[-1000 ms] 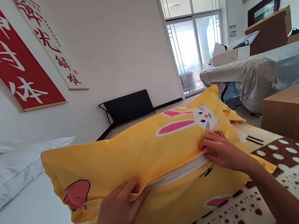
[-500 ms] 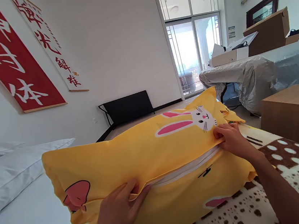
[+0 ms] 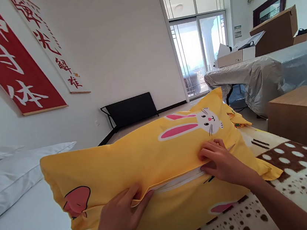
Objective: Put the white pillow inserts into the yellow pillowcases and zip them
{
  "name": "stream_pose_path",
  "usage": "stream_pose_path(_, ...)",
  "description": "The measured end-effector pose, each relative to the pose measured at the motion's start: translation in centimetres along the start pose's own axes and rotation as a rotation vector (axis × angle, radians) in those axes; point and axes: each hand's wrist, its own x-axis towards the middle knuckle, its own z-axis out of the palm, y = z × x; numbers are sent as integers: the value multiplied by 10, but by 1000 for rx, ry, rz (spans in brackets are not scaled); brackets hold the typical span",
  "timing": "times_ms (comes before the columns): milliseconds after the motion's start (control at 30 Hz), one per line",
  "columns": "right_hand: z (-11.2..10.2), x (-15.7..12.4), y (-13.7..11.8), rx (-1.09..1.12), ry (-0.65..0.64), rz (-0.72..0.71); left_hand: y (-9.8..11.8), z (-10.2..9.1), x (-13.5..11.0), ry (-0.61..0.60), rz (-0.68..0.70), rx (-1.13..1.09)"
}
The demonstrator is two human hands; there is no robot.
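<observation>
A yellow pillowcase (image 3: 92, 167) printed with white rabbits lies in front of me, stuffed with a white pillow (image 3: 178, 181) that shows through a long slit in its side. My left hand (image 3: 123, 214) pinches the slit's edge near its left end, thumb below and fingers on top. Farther right, my right hand (image 3: 217, 159) has its fingers curled on the upper edge of the slit, with the thumb at the opening. Right of that hand, the slit's two edges lie close together.
Beneath is a brown and cream spotted blanket (image 3: 297, 168). White pillows (image 3: 26, 171) lie at the left. A wooden cabinet (image 3: 305, 118) stands at the right, before a plastic-covered table (image 3: 244, 76) with cardboard boxes (image 3: 275, 34). A black folded frame (image 3: 133, 112) leans on the wall.
My right hand has shifted left along the slit, toward my left hand. The right part of the slit now looks narrower. My left hand keeps its pinch in place.
</observation>
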Motion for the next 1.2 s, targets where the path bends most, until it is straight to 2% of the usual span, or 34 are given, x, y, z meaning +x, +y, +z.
stream_pose_path(133,11,1,-2,-40,52,10,0,1,1,-17,-12,7)
stream_pose_path(333,14,1,-2,-58,85,12,-4,4,-1,-13,-11,25)
stream_pose_path(567,23,1,-4,-76,145,-37,2,-1,-1,-25,-19,13)
stream_pose_path(767,26,1,-10,-117,149,-58,-3,-10,-4,-95,-43,-201)
stream_pose_path(967,42,12,-37,-125,142,-115,-9,-19,-11,-170,-69,-404)
stream_pose_path(1200,71,48,-95,-249,7,-260,-10,-27,-18,-191,-75,-550)
